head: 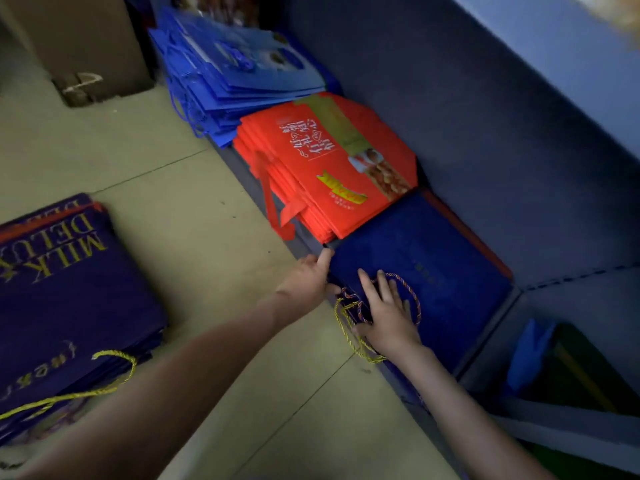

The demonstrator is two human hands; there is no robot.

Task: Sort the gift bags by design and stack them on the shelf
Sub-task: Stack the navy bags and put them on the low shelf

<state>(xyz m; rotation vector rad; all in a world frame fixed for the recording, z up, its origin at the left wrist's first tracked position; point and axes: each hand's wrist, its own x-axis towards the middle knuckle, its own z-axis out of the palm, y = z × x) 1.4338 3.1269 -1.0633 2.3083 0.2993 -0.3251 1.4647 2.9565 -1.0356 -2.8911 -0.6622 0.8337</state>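
Dark-blue shelving (485, 150), low against the wall, carried three lots in a row. A stack of bright blue gift bags (242, 74) sat at the far end, and a stack of flat red-orange gift bags (332, 168) with white lettering lay just beside it. Nearest was a flat navy gift bag (433, 265), touching the red stack. Off to the left, on the tiled floor (207, 202), lay a pile of purple gift bags (69, 289) with gold lettering and yellow cord handles. Now the left hand (308, 278) gripped the navy bag's near corner, forefinger straight along the edge. The right hand (388, 313) lay flat on top, fingers spread wide over the bag's twisted cord handle (415, 296).
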